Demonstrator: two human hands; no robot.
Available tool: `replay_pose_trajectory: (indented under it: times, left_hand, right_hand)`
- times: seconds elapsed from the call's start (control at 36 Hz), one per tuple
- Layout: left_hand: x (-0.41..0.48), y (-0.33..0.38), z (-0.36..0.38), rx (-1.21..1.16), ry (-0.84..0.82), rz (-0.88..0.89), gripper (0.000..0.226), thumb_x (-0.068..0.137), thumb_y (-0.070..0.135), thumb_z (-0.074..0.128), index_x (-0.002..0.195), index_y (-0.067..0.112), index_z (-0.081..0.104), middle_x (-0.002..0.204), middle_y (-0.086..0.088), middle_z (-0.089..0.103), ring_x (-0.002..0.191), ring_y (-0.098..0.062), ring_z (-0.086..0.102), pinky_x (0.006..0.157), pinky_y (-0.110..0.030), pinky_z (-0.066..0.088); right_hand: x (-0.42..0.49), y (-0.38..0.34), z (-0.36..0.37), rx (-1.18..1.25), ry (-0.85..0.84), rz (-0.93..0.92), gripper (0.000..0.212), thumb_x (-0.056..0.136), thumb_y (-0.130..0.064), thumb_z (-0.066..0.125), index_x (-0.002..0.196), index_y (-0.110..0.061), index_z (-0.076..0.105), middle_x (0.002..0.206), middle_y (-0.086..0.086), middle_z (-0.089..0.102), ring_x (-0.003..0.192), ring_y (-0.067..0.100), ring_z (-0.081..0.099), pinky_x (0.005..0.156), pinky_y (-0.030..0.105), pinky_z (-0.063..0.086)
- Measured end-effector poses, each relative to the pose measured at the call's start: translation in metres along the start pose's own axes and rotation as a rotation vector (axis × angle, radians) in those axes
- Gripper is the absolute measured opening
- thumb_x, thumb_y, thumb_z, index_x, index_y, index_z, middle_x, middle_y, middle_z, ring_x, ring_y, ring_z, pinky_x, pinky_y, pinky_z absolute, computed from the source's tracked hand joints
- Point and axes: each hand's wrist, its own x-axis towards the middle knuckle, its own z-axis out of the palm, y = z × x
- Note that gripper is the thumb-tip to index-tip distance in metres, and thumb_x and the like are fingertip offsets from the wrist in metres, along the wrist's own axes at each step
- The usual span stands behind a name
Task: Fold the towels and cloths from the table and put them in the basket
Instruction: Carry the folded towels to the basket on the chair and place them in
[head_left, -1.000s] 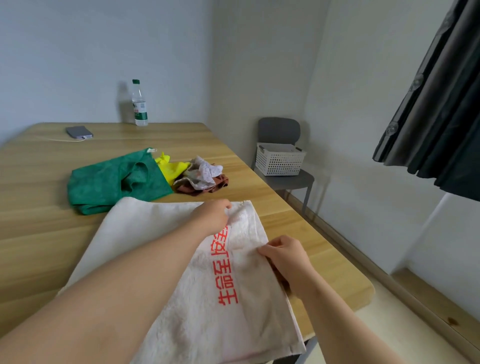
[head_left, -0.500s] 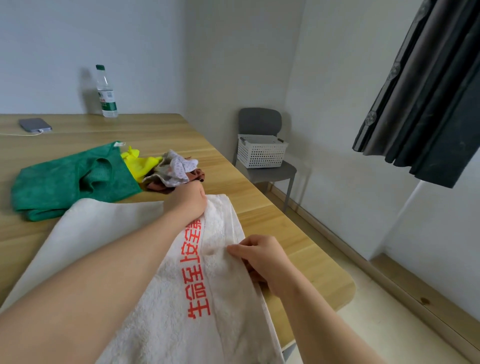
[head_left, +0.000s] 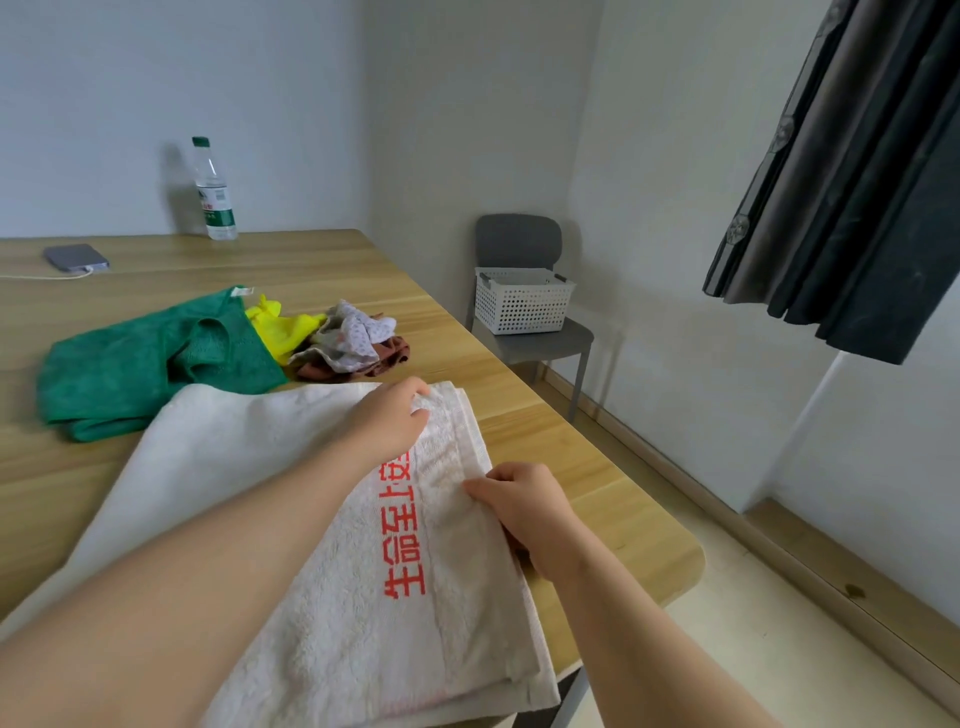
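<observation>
A white towel (head_left: 270, 467) with red characters lies spread over the near part of the wooden table (head_left: 587, 467). My left hand (head_left: 389, 421) grips the towel's far right corner, fingers curled over the bunched edge. My right hand (head_left: 524, 504) pinches its right edge a little nearer to me. Behind the towel lie a crumpled green cloth (head_left: 140, 364), a yellow cloth (head_left: 280, 327), a spotted white cloth (head_left: 353, 332) and a brown cloth (head_left: 384, 358). A white perforated basket (head_left: 519, 306) stands on a grey chair (head_left: 540, 343) past the table's right edge.
A water bottle (head_left: 213, 192) stands at the table's far edge by the wall. A phone (head_left: 75, 258) with a white cable lies at the far left. A dark curtain (head_left: 852, 171) hangs at the right. Bare floor runs between table and wall.
My view has swung to the right and back a little. Both hands keep their hold on the towel's right edge, the left hand now bunching the far corner.
</observation>
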Motion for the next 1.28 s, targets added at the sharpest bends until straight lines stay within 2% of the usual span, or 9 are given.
replay_pose_trajectory:
  times: [0.06,0.17,0.39,0.58,0.75,0.83,1.06,1.19,1.28]
  left_hand:
    - [-0.008,0.000,-0.006,0.038,0.003,0.013,0.033,0.096,0.024,0.043,0.129,0.025,0.046,0.136,-0.003,0.048,0.066,-0.009,0.053,0.058,-0.025,0.041]
    - [-0.031,0.000,-0.017,0.029,-0.012,0.064,0.033,0.093,0.026,0.048,0.126,0.026,0.052,0.136,0.003,0.048,0.107,-0.014,0.054,0.083,-0.027,0.045]
    - [-0.068,0.008,-0.027,0.024,-0.057,0.125,0.034,0.092,0.032,0.053,0.126,0.026,0.054,0.133,0.003,0.053,0.118,-0.017,0.050,0.097,-0.031,0.041]
    - [-0.106,0.002,-0.019,0.319,-0.293,0.179,0.053,0.094,0.048,0.044,0.143,0.031,0.033,0.151,0.006,0.030,0.137,-0.015,0.031,0.112,-0.034,0.027]
    - [-0.131,-0.008,-0.032,0.338,-0.119,0.137,0.039,0.098,0.033,0.037,0.137,0.032,0.042,0.144,0.008,0.040,0.131,-0.015,0.038,0.106,-0.034,0.031]
    - [-0.140,-0.027,-0.043,0.344,-0.119,0.046,0.037,0.099,0.029,0.034,0.134,0.033,0.043,0.142,0.009,0.041,0.129,-0.014,0.040,0.103,-0.034,0.032]
    - [-0.169,-0.085,-0.086,-0.056,-0.084,-0.240,0.024,0.096,0.016,0.042,0.107,0.024,0.061,0.126,0.000,0.056,0.109,-0.017,0.052,0.085,-0.024,0.042]
    - [-0.190,-0.100,-0.097,-0.147,-0.108,-0.175,0.029,0.094,0.005,0.040,0.096,0.021,0.064,0.098,0.002,0.060,0.082,-0.009,0.056,0.069,-0.018,0.044]
    - [-0.196,-0.103,-0.091,-0.179,-0.044,-0.116,0.030,0.093,0.001,0.044,0.090,0.023,0.064,0.087,0.006,0.062,0.076,-0.002,0.056,0.074,-0.021,0.048]
  right_hand:
    - [-0.002,-0.001,0.001,0.001,0.022,0.004,0.021,0.083,-0.025,0.061,0.089,-0.006,0.068,0.088,0.009,0.068,0.082,0.025,0.065,0.076,0.039,0.056]
    - [-0.008,-0.013,0.001,0.007,0.075,-0.018,0.025,0.084,-0.023,0.055,0.088,0.000,0.064,0.081,0.009,0.058,0.069,0.022,0.052,0.055,0.031,0.047]
    - [-0.021,-0.022,-0.016,-0.179,0.259,-0.145,0.022,0.087,-0.021,0.053,0.090,-0.003,0.064,0.076,0.004,0.057,0.068,0.018,0.052,0.067,0.033,0.052]
    - [-0.058,0.003,-0.007,-0.687,0.333,-0.211,0.032,0.092,-0.016,0.050,0.124,-0.023,0.049,0.120,0.000,0.049,0.095,0.015,0.048,0.067,0.022,0.043]
    - [-0.075,-0.006,0.028,-0.675,0.131,-0.427,0.030,0.095,-0.031,0.047,0.123,-0.024,0.054,0.121,0.000,0.055,0.105,0.018,0.053,0.083,0.032,0.051]
    - [-0.081,-0.002,0.041,-0.816,0.012,-0.414,0.037,0.095,-0.038,0.041,0.130,-0.030,0.049,0.132,0.000,0.048,0.118,0.024,0.042,0.095,0.035,0.038]
    - [-0.077,-0.003,0.033,-0.998,0.068,-0.353,0.039,0.101,-0.034,0.026,0.138,-0.033,0.040,0.145,-0.003,0.039,0.130,0.025,0.032,0.105,0.040,0.026]
    - [-0.085,-0.017,0.047,-1.048,0.176,-0.395,0.048,0.093,-0.008,0.034,0.135,-0.029,0.045,0.141,0.001,0.042,0.128,0.026,0.034,0.105,0.038,0.026]
    - [-0.100,-0.029,0.077,-0.835,0.116,-0.579,0.032,0.094,-0.019,0.044,0.121,-0.025,0.058,0.130,0.000,0.054,0.123,0.023,0.044,0.102,0.037,0.034]
